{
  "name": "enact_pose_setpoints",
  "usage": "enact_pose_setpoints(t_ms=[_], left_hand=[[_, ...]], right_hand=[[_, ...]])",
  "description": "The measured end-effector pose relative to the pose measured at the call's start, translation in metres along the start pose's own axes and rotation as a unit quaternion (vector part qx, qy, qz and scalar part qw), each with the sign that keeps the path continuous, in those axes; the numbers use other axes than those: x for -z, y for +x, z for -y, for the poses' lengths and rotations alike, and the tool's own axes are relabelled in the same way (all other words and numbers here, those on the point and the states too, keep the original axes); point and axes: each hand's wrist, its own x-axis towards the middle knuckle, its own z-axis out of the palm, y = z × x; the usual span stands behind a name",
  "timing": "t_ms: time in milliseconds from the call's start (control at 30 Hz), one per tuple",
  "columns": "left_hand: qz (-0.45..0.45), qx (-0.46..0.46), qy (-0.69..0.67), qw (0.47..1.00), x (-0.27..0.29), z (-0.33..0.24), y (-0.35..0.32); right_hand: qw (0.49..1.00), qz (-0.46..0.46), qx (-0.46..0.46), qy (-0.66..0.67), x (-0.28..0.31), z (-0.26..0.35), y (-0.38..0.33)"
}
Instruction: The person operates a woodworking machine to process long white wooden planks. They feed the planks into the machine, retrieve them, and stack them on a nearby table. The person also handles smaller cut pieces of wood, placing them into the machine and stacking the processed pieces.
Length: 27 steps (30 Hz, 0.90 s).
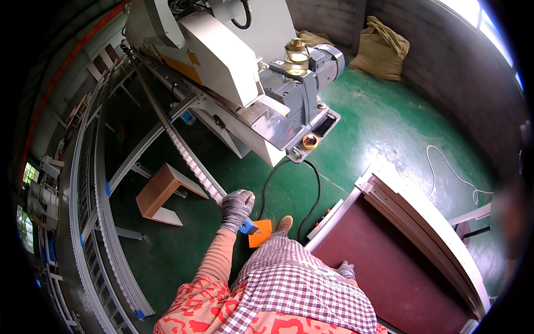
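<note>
Gripping the near end of a long roller rail, the gloved left hand is wrapped around it — just above a blue end cap. Right hand rests at the dark panel's near edge — grip cannot be told.

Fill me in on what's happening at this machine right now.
A person stands on a green floor beside a large grey machine. Their gloved left hand grips the end of the machine's long toothed rail, with a blue piece at the palm. The gloved right hand rests on a dark brown board in a white frame.
</note>
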Motion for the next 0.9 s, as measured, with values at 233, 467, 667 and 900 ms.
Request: enact_pose_setpoints(t_ms=[233,467,667,900], left_hand=[[0.006,0.002,0.003,1.0,0.001,-0.001,0.0],[0.011,0.004,0.005,1.0,0.001,-0.001,0.0],[0.003,-0.006,0.0,1.0,0.0,0.001,0.0],[0.009,0.003,-0.001,1.0,0.003,0.001,-0.003]], right_hand=[[1.0,0.005,-0.005,0.005,0.001,0.002,-0.003],[1.0,0.001,-0.007,0.004,-0.001,0.002,-0.001],[1.0,0.006,-0.014,0.009,0.001,0.006,-0.006],[1.0,-0.009,0.012,0.015,-0.004,0.003,0.005]])
